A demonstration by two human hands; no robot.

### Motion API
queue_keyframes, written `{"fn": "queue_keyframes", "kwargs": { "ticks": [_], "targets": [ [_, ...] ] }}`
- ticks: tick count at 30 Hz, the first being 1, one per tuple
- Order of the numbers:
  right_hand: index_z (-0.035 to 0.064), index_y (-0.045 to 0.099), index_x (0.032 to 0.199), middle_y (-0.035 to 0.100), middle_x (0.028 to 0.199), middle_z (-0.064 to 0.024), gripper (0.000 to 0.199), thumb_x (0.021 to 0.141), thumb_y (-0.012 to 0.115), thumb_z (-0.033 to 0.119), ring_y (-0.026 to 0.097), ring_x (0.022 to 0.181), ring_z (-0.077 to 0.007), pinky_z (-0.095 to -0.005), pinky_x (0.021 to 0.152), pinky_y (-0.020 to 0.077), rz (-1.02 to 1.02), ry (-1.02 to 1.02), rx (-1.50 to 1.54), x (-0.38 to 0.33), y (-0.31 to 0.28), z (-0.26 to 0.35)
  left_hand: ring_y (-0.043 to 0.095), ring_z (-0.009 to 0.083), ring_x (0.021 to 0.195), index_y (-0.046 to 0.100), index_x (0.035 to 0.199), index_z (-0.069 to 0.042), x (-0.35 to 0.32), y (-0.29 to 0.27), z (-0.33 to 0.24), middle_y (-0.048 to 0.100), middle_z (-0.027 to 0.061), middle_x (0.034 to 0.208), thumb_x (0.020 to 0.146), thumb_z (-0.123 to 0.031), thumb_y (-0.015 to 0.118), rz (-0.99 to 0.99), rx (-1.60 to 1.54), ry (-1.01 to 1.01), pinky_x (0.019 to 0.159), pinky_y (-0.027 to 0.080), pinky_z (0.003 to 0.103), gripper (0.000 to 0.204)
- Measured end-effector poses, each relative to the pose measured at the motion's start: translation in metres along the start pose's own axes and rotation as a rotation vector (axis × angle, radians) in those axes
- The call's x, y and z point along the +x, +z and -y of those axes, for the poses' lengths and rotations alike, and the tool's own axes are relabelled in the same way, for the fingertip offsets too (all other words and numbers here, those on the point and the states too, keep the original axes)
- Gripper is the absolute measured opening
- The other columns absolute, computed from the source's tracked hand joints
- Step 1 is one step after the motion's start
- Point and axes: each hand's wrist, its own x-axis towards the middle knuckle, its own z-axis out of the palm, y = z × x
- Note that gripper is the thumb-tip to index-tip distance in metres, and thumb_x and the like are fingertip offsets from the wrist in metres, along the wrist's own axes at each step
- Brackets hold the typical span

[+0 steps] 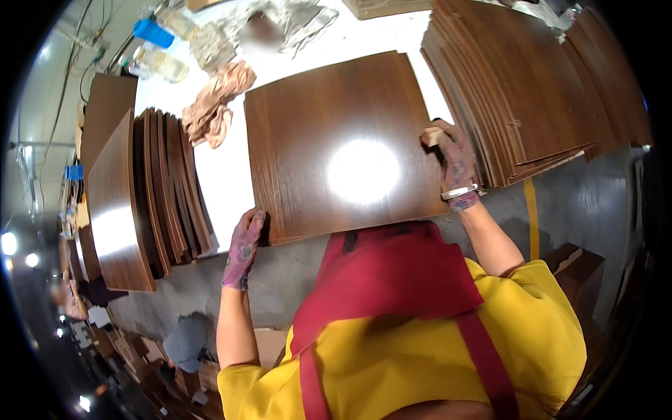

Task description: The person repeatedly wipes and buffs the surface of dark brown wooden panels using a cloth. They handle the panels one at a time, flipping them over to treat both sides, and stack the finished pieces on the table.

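Observation:
A square brown wood-grain panel (315, 126) lies flat on the white tabletop in front of me, with a bright lamp glare on its surface. My left hand (243, 252), in a patterned purple glove, closes on the panel's near left corner; part of its fingers is hidden. At the right edge of the panel, my right hand (456, 157) wears a matching glove and a metal-looking wristband. Its fingers are bent round a small pale beige piece (432, 136), like a folded cloth or pad, held against the panel's edge.
Stacked brown panels (112, 203) lean at the left, and a larger stack (518, 84) stands at the right. Behind the panel lie a crumpled peach cloth (218, 98), a blue cup (153, 33) and clear bottles (161, 64). Another person (187, 341) is low at the lower left.

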Motion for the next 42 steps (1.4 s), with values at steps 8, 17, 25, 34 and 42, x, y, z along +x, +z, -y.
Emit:
{"fn": "queue_keyframes", "kwargs": {
  "ticks": [8, 17, 25, 34, 42],
  "targets": [
    [-0.0023, 0.066, 0.093, 0.065, 0.083, -0.0030, 0.028, 0.082, 0.065, 0.024, 0.059, 0.081, -0.0115, -0.0249, 0.080, 0.0461, 0.039, 0.093, -0.004, 0.012, -0.002, 0.004, 0.057, 0.0140, 0.094, 0.050, 0.132, -0.006, -0.038, -0.021, -0.086, 0.061, 0.0038, 0.110, 0.082, -0.046, 0.064, 0.034, -0.117, -0.056, 0.074, 0.047, 0.030, 0.065],
    [-0.0029, 0.053, 0.124, 0.064, 0.112, -0.0117, 0.042, 0.092, 0.061, 0.022, 0.062, 0.103, -0.0207, -0.0326, 0.095, 0.0477, 0.165, -0.017, 0.109, 0.013, -0.014, 0.008, 0.059, 0.0109, 0.091, 0.051, 0.129, -0.001, -0.106, -0.022, -0.139, 0.062, 0.0054, 0.109, 0.084, -0.024, 0.065, 0.117, -0.727, 0.250, 0.077, 0.048, 0.025, 0.053],
    [-0.0046, 0.055, 0.122, 0.065, 0.106, -0.0115, 0.041, 0.090, 0.056, 0.021, 0.060, 0.100, -0.0163, -0.0272, 0.090, 0.0463, 0.427, 0.078, 0.311, -0.022, 0.207, 0.085, 0.058, 0.0161, 0.107, 0.046, 0.137, 0.002, -0.152, -0.229, -0.104, 0.060, 0.0090, 0.122, 0.088, -0.019, 0.063, -0.274, -0.394, 0.453, 0.093, 0.047, 0.028, 0.056],
    [-0.0023, 0.057, 0.121, 0.064, 0.106, -0.0053, 0.038, 0.089, 0.059, 0.018, 0.060, 0.099, -0.0121, -0.0244, 0.089, 0.0438, 0.791, 0.060, 0.321, -0.051, 0.404, 0.062, 0.062, 0.0150, 0.102, 0.058, 0.125, -0.003, -0.125, -0.429, 0.029, 0.065, 0.0057, 0.109, 0.091, -0.023, 0.064, -0.556, 0.102, 0.181, 0.089, 0.049, 0.027, 0.040],
    [-0.0018, 0.055, 0.122, 0.065, 0.107, -0.0065, 0.033, 0.091, 0.061, 0.008, 0.060, 0.097, -0.0107, -0.0229, 0.085, 0.0472, 0.751, -0.036, 0.275, -0.073, 0.446, 0.055, 0.051, 0.0390, 0.121, 0.047, 0.137, -0.009, -0.069, -0.426, 0.070, 0.057, 0.0199, 0.128, 0.097, -0.048, 0.044, -0.850, 0.850, 0.162, 0.102, 0.041, 0.043, 0.056]
  ]
}}
